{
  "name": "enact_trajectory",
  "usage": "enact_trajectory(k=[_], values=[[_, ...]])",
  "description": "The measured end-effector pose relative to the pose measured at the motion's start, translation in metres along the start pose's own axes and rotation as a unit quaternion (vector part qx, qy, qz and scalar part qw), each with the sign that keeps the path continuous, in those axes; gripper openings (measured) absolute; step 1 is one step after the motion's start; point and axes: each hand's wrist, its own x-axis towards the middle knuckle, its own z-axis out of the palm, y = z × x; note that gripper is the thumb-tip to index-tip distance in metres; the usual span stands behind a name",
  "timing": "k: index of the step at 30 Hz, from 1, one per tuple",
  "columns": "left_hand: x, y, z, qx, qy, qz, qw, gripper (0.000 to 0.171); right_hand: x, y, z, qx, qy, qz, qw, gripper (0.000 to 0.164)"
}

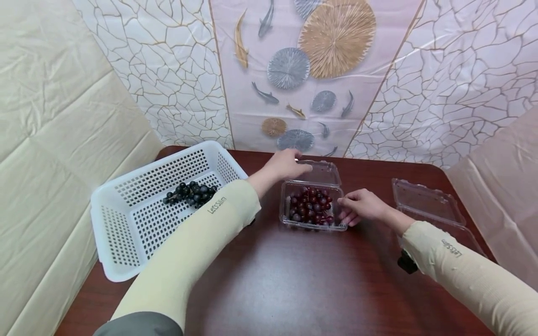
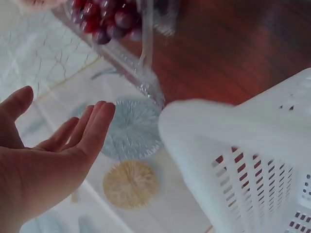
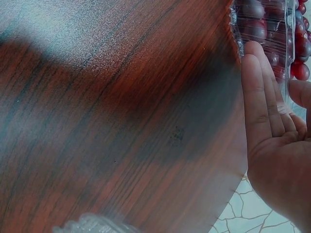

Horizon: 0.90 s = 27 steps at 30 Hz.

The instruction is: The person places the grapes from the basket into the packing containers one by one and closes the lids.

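A clear plastic clamshell box stands on the table with its lid folded back toward the wall. Dark red grapes lie inside it. My left hand hovers at the lid's left part, its fingers loosely bent; in the left wrist view the palm is bare and nothing is held. At the box's right side, my right hand holds the rim and side wall, thumb at the rim. The right wrist view shows its fingers lying along the outside of the wall.
To the left, a white perforated basket holds a bunch of black grapes. A second clear clamshell stands open at the right, partly behind my right forearm. Patterned cloth hangs behind the dark wooden table.
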Motion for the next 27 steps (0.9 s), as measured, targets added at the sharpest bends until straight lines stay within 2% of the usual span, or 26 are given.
enact_trajectory(k=[3,6,9,14,17,27], values=[[0.006,-0.001,-0.007,-0.069,-0.021,-0.051,0.9961,0.073,0.000,0.001,0.001,-0.002,-0.004,0.000,1.000,0.039],[0.012,-0.001,-0.010,-0.147,-0.041,-0.102,0.9829,0.081,0.002,0.003,0.001,0.004,-0.005,0.002,1.000,0.040],[0.019,0.000,-0.010,-0.194,-0.046,-0.143,0.9696,0.084,0.003,0.005,0.001,0.008,-0.008,0.001,1.000,0.041],[0.028,-0.004,-0.007,-0.205,-0.038,-0.180,0.9611,0.085,0.003,0.004,0.002,0.008,-0.007,0.002,1.000,0.040],[0.031,-0.006,-0.005,-0.202,-0.038,-0.196,0.9589,0.087,0.003,0.004,0.001,0.009,-0.007,0.000,1.000,0.039],[0.038,-0.013,0.012,-0.197,-0.048,-0.225,0.9529,0.088,0.004,0.004,0.000,0.019,-0.007,-0.002,1.000,0.038]])
